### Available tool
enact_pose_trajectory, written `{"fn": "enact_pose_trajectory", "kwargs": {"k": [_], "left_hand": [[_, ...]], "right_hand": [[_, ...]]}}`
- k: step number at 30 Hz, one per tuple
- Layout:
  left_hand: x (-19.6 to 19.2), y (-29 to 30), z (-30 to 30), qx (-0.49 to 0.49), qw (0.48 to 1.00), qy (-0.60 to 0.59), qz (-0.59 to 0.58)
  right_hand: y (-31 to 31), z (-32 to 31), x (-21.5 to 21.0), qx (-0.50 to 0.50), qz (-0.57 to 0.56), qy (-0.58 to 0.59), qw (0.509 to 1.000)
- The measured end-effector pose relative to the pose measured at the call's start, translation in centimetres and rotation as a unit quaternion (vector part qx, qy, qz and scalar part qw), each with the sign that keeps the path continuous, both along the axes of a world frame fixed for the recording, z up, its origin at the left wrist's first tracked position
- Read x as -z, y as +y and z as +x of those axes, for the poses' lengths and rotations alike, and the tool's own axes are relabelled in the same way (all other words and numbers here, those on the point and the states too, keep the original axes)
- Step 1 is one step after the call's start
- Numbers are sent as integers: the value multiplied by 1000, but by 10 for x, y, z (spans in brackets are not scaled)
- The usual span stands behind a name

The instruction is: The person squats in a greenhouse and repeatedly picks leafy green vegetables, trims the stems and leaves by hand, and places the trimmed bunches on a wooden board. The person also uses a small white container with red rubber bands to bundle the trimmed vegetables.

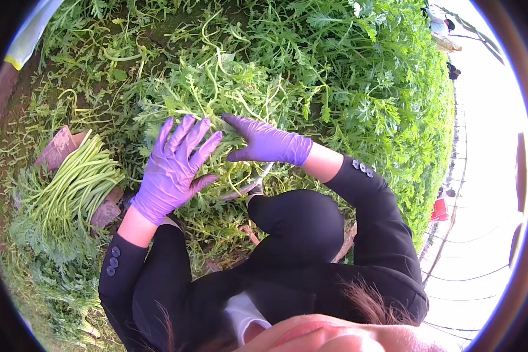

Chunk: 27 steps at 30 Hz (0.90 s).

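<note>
Both of my hands wear thin purple gloves and reach over a loose heap of cut leafy greens (217, 88). My left hand (179, 158) is open, its fingers spread, with the fingertips at the near edge of the heap. From the right comes my right hand (267, 141), its fingers stretched out and thumb apart, touching or just above the stems. The two hands nearly meet, and nothing shows held in either. Left of my left hand lies a bundle of greens (79, 182), pale stems together, over a brown flat piece (58, 149).
Tall leafy greens (387, 105) grow densely to the right. More cut bunches (64, 281) lie at the lower left. A pale, slender thing (240, 190) near my knee is partly hidden. Far right stand a red container (439, 210) and, higher up, a person (439, 24).
</note>
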<state>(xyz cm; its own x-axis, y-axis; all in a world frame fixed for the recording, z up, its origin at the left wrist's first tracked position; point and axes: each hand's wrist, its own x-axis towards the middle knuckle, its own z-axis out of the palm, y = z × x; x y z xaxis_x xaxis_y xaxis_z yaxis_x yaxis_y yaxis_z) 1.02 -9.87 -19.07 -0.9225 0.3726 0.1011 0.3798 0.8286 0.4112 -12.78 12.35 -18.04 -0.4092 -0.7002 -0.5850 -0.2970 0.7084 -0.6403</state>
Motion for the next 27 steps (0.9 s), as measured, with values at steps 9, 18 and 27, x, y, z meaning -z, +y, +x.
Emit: {"fn": "enact_pose_trajectory", "kwargs": {"k": [9,18,27], "left_hand": [[111,34,1,24,989,-126,-73],[115,30,-7,42,984,-172,-16],[119,23,-13,56,980,-191,24]], "right_hand": [[22,-109,52,637,-356,-347,590],[-6,-309,202,620,56,172,763],[-4,-383,223,503,-27,349,790]]}}
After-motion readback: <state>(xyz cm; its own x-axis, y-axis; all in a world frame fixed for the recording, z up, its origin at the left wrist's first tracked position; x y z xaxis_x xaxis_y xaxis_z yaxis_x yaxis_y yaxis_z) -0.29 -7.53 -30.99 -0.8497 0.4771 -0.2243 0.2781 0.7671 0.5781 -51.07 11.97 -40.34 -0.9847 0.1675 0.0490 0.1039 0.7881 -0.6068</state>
